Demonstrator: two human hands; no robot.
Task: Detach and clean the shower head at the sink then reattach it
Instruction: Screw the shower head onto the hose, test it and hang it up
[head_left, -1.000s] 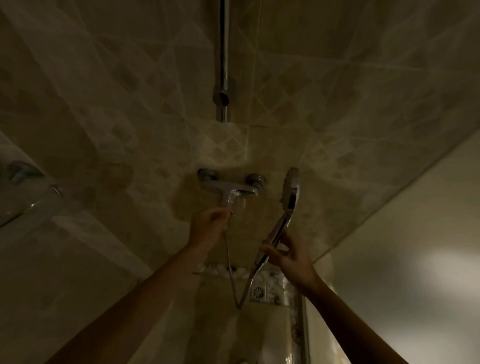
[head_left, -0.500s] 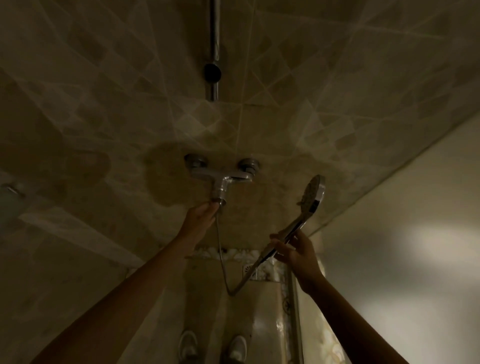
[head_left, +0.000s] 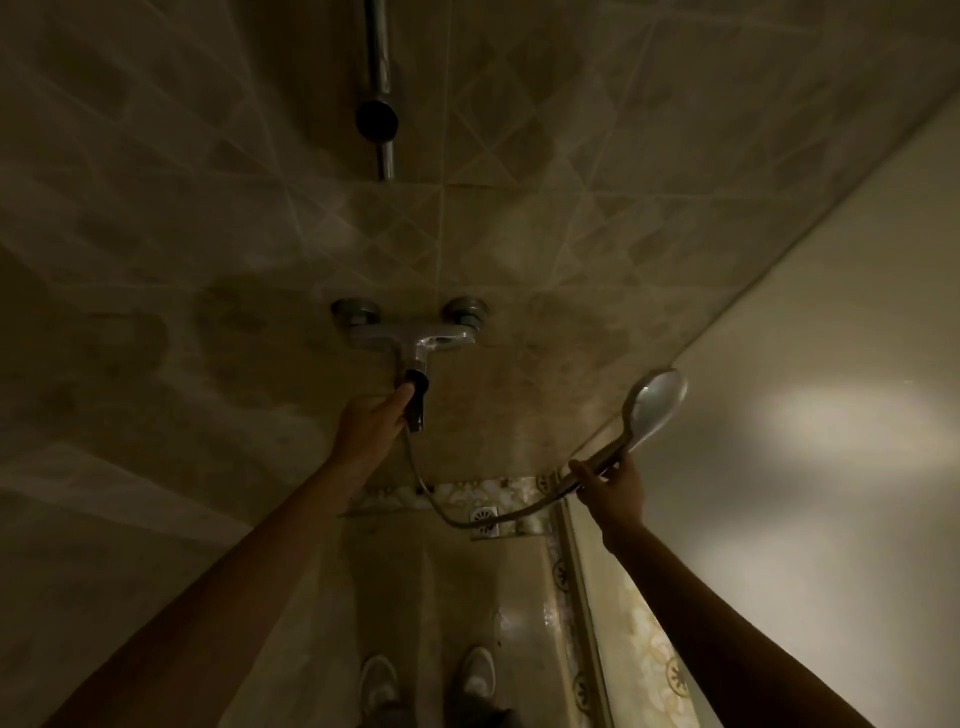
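1. Head view, far left: the left hand reached up to the hose nut hanging under the wall tap. Its thumb lay against the nut and the fingers seemed to curl behind it, so it looked like a grip, though the dim light left the fingers unclear.
2. Below the nut, the hose sagged in a loop toward the floor drain and rose again to the right.
3. Above the tap, the riser rail stood on the tiled wall with its dark holder vacant.
4. Right: the right hand was curled round the handle of the shower head, holding it raised and tilted up to the right, well apart from the tap and near the plain side wall.
5. Judged step: detaching was under way, at the tap end of the hose. The next move likely called for turning the nut loose while the other hand kept the head steady.
6. No brand, label or writing could be read anywhere; the scene was too dark.
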